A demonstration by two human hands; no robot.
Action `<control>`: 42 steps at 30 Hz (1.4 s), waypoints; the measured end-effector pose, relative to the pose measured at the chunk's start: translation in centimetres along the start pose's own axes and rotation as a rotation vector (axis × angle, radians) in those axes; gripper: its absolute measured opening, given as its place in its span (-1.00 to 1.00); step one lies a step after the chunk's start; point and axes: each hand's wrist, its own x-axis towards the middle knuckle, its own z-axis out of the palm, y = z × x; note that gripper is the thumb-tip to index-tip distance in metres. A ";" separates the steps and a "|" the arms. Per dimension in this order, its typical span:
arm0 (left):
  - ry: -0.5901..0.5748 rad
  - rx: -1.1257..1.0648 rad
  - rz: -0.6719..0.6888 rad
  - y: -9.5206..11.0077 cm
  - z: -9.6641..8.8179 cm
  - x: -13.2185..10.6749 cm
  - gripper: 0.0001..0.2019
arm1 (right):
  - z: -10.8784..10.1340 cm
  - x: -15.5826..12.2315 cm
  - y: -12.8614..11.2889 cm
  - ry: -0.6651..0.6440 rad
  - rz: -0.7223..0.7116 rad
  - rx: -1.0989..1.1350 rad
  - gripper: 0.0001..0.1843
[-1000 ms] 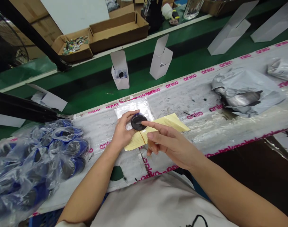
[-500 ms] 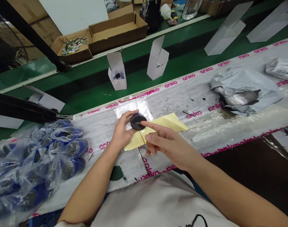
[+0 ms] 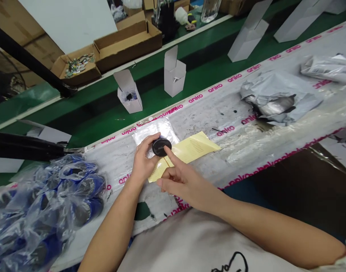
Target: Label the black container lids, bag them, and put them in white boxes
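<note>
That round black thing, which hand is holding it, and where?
The left hand holds the round black disc by its rim; the right hand only touches its face with one fingertip.

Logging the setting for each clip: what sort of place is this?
Most likely a factory packing line. A green conveyor belt carries open white cartons, a heap of bagged blue parts lies on the taped bench, and the left hand holds a black round disc that the right hand presses.

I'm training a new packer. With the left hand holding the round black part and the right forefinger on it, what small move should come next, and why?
Probably press the right hand's forefinger across the round black part to smooth its face. The left hand already grips it steady above the yellow sheet.
</note>
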 end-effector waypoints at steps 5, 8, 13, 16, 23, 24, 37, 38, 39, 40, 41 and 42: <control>0.019 -0.014 -0.001 0.1 0.1 0.1 -0.49 | 0.6 0.3 0.9 0.062 -0.063 0.028 0.13; 0.025 -0.052 -0.012 0.1 0.2 0.2 -0.49 | -0.6 0.6 0.8 0.210 -0.210 -0.004 -0.07; 0.027 -0.062 -0.039 0.1 0.3 0.3 -0.49 | -3.5 2.3 -0.3 0.531 -0.448 -0.501 -0.47; 0.027 -0.065 -0.015 -0.1 0.2 0.2 -0.52 | -3.6 4.3 -0.5 0.536 -0.524 -0.639 -0.51; 0.039 -0.049 0.036 -0.9 0.2 0.0 -0.52 | -3.6 7.1 0.5 0.436 -0.528 -0.447 -0.65; 0.039 -0.042 0.044 -1.0 0.3 0.0 -0.51 | -4.0 7.0 0.5 0.397 -0.485 -0.375 -0.59; 0.034 0.076 0.168 -0.5 0.0 -0.4 -0.61 | -6.3 5.6 2.3 0.214 -0.647 -0.616 -0.48; 0.044 0.061 0.157 -0.5 0.0 -0.4 -0.58 | -6.3 5.7 2.6 0.226 -0.664 -0.633 -0.49; 0.050 0.041 0.136 -0.5 0.1 -0.4 -0.55 | -6.3 5.8 2.8 0.234 -0.676 -0.647 -0.49; 0.054 0.024 0.110 -0.5 0.1 -0.4 -0.51 | -6.3 5.8 3.0 0.237 -0.683 -0.658 -0.49; 0.057 0.012 0.087 -0.5 0.2 -0.5 -0.49 | -6.4 5.9 3.2 0.240 -0.687 -0.665 -0.49; 0.056 0.004 0.072 -0.6 0.2 -0.5 -0.49 | -6.4 5.9 3.2 0.245 -0.693 -0.669 -0.49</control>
